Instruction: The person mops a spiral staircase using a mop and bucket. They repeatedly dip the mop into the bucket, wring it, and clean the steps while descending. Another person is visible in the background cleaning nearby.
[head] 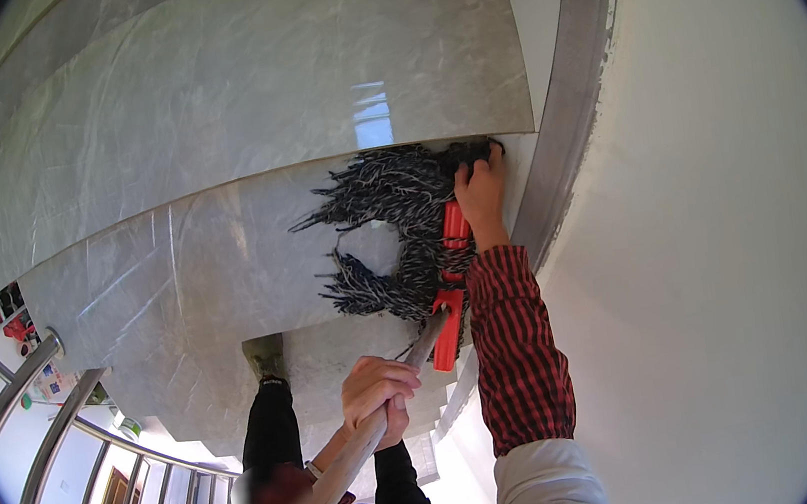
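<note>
A mop lies across a grey marble-look stair tread (275,256), its dark yarn strands (394,177) fanned out to the left. The red plastic mop head (455,227) sits near the wall side, strands wound over part of it. My left hand (383,394) is wrapped around the wooden mop handle (325,473), which slants from the head down toward my body. My right hand (483,193) reaches past the red head and grips a dark bunch of strands in the tread's inner corner, against the riser. Its fingertips are partly hidden among the yarn.
A higher step (241,98) rises beyond the mop. Grey skirting (551,158) climbs along the white wall (711,237) on the right. Stainless steel railing (36,395) curves down the left side. My shoe (265,356) shows at a lower step, with more stairs below.
</note>
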`<state>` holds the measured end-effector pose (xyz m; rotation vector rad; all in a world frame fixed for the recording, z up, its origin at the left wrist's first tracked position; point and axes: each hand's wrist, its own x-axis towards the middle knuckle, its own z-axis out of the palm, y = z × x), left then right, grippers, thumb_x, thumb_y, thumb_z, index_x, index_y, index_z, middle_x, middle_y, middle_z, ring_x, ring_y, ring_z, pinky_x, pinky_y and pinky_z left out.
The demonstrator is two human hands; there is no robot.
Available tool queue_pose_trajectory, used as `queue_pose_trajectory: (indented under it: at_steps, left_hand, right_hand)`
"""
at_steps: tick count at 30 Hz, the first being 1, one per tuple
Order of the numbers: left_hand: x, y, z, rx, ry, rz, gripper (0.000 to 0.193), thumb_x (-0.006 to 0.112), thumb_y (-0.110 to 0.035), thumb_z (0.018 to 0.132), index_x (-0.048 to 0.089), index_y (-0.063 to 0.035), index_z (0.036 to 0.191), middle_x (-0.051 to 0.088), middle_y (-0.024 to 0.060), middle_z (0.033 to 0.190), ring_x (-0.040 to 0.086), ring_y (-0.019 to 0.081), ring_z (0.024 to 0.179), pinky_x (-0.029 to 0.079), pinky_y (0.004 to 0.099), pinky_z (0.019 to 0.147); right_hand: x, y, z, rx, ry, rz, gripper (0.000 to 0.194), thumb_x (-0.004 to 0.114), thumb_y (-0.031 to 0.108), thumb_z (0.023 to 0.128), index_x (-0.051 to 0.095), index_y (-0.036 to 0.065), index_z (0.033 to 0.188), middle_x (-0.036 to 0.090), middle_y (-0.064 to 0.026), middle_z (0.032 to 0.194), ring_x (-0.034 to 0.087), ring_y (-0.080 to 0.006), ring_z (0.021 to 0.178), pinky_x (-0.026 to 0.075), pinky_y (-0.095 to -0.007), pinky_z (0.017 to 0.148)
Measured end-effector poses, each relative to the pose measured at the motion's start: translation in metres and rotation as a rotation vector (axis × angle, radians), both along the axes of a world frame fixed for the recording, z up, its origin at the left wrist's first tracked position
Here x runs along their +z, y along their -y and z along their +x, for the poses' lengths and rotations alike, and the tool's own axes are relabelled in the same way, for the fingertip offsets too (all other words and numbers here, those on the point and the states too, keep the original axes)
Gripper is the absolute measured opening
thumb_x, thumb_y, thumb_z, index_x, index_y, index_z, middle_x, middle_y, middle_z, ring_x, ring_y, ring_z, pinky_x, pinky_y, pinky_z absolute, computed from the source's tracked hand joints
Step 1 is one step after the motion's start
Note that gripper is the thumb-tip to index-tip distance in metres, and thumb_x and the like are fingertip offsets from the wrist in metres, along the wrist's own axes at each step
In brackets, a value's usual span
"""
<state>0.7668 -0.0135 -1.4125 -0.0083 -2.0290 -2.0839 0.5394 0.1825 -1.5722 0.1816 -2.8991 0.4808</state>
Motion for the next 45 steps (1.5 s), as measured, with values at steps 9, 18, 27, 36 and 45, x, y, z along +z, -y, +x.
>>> queue_pose_trajectory:
  at_steps: [9, 18, 27, 36, 45]
  left_hand:
    - [0.002, -0.009, -0.002, 0.002, -0.009, 0.02, 0.025, 0.047, -0.014, 0.087, 0.048, -0.0067, 0.063, 0.061, 0.0072, 0.066, 0.063, 0.0231, 0.065, 0.044, 0.032, 0.061]
    - [0.002, -0.012, -0.001, 0.032, -0.009, 0.031, 0.025, 0.046, -0.015, 0.088, 0.048, -0.0072, 0.064, 0.061, 0.0068, 0.065, 0.063, 0.0224, 0.064, 0.044, 0.0314, 0.06]
    - [0.001, -0.013, -0.001, 0.045, -0.007, 0.037, 0.025, 0.046, -0.015, 0.087, 0.048, -0.0076, 0.064, 0.061, 0.0066, 0.064, 0.063, 0.0226, 0.064, 0.044, 0.032, 0.06]
    - [-0.011, 0.001, 0.002, 0.054, 0.023, 0.06, 0.014, 0.049, -0.001, 0.072, 0.047, -0.0094, 0.061, 0.06, 0.0038, 0.067, 0.063, 0.0209, 0.066, 0.043, 0.0306, 0.059]
    - [-0.005, -0.001, -0.003, -0.014, 0.02, 0.069, 0.014, 0.049, 0.003, 0.066, 0.047, -0.0097, 0.061, 0.06, 0.0035, 0.067, 0.063, 0.0209, 0.067, 0.043, 0.0314, 0.06]
  right_hand:
    - [-0.016, -0.002, -0.018, 0.009, 0.073, 0.082, 0.018, 0.055, 0.007, 0.072, 0.055, -0.009, 0.079, 0.028, -0.0373, 0.129, 0.049, -0.0461, 0.102, 0.045, -0.043, 0.085]
    - [-0.004, -0.019, 0.0, 0.074, 0.226, 0.115, 0.018, 0.056, 0.01, 0.072, 0.057, -0.003, 0.084, 0.03, -0.0268, 0.134, 0.045, -0.0375, 0.113, 0.037, -0.0494, 0.089]
    - [-0.019, -0.006, -0.024, 0.037, 0.412, 0.558, 0.023, 0.054, 0.016, 0.07, 0.069, -0.001, 0.074, 0.052, -0.0307, 0.11, 0.058, -0.033, 0.092, 0.05, -0.0397, 0.069]
    - [0.008, -0.008, 0.002, -0.072, 0.635, 0.301, 0.027, 0.053, 0.019, 0.072, 0.064, -0.003, 0.084, 0.046, -0.0329, 0.117, 0.052, -0.0377, 0.102, 0.044, -0.0437, 0.084]
    - [-0.029, -0.026, -0.015, 0.129, 0.147, 0.273, 0.021, 0.055, 0.014, 0.066, 0.065, -0.004, 0.07, 0.039, -0.0306, 0.127, 0.051, -0.0386, 0.105, 0.042, -0.0435, 0.088]
